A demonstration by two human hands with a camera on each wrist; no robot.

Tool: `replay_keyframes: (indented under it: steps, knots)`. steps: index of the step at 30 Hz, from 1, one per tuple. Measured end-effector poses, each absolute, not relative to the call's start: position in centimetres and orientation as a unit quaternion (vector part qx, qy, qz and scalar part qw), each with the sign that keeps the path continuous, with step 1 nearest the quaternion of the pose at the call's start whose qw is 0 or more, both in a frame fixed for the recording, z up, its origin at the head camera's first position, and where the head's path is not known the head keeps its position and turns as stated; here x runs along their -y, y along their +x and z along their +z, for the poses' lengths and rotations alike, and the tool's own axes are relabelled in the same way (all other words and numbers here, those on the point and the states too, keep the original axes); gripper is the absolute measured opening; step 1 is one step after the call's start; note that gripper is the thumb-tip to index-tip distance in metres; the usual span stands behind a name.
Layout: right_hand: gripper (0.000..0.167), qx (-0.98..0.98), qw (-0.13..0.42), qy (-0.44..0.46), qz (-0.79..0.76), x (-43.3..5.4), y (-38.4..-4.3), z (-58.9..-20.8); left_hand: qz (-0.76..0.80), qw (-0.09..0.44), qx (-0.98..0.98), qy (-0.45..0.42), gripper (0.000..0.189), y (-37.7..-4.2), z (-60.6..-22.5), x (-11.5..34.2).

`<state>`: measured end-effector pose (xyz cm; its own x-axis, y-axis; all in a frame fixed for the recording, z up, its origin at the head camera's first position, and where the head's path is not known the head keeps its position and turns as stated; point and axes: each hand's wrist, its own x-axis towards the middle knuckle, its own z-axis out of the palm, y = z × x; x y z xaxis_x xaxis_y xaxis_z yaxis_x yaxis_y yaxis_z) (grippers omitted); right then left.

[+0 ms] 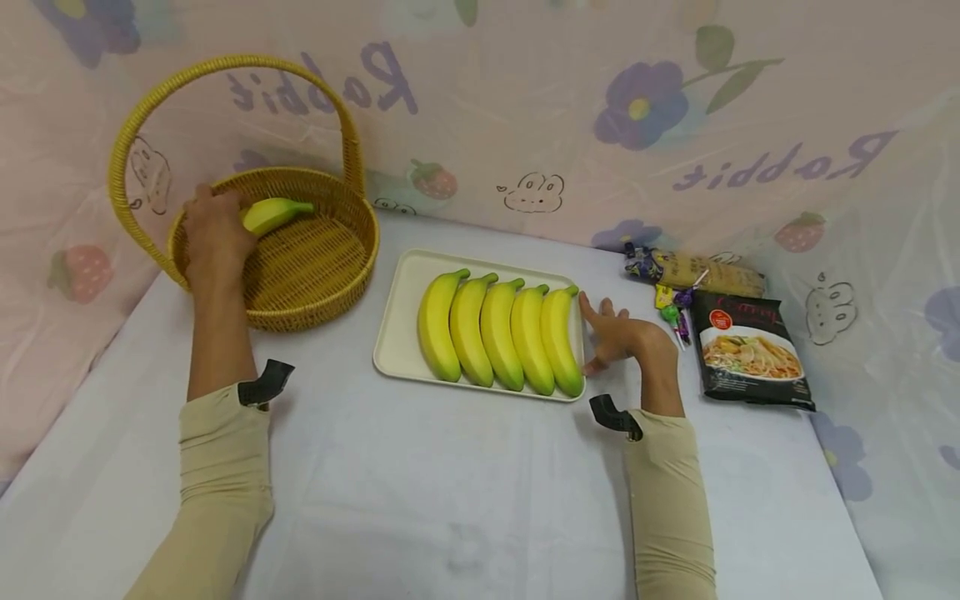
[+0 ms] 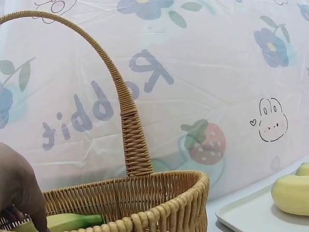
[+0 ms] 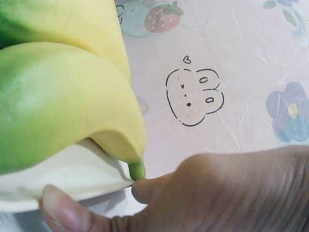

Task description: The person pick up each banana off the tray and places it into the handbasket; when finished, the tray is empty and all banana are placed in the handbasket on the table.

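Observation:
My left hand [image 1: 217, 229] reaches over the left rim of the wicker basket [image 1: 303, 321] and grips one end of a banana [image 1: 272, 215] low inside it. In the left wrist view, curled fingers cover part of that banana [image 2: 77, 221], and its green stem points right. On a cream rectangular tray [image 1: 401, 321], several yellow-green bananas [image 1: 504, 333] lie side by side. My right hand [image 1: 615, 333] is at the tray's right edge with fingers spread. In the right wrist view, the thumb and a finger touch the tray's rim [image 3: 87, 195], close to a banana stem [image 3: 137, 170].
The basket's tall handle [image 1: 240, 60] arches above my left hand. Right of the tray lie a black noodle packet [image 1: 752, 350], some wrapped lollipops [image 1: 675, 310] and a long tan packet [image 1: 697, 271]. A printed curtain [image 1: 487, 100] hangs behind the white table [image 1: 442, 483].

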<state>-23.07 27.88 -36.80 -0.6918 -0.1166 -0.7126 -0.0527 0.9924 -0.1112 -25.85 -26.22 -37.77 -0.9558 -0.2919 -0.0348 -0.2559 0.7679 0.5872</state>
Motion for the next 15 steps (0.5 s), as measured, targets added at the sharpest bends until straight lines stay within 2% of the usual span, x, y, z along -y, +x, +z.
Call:
replay_keyframes:
  steps: [15]
  knots:
    - [0.130,-0.920,0.387,-0.052,-0.041,-27.8,-22.9,-36.8,-0.312,0.004,0.941,0.134,0.064,-25.0,-36.3,25.4]
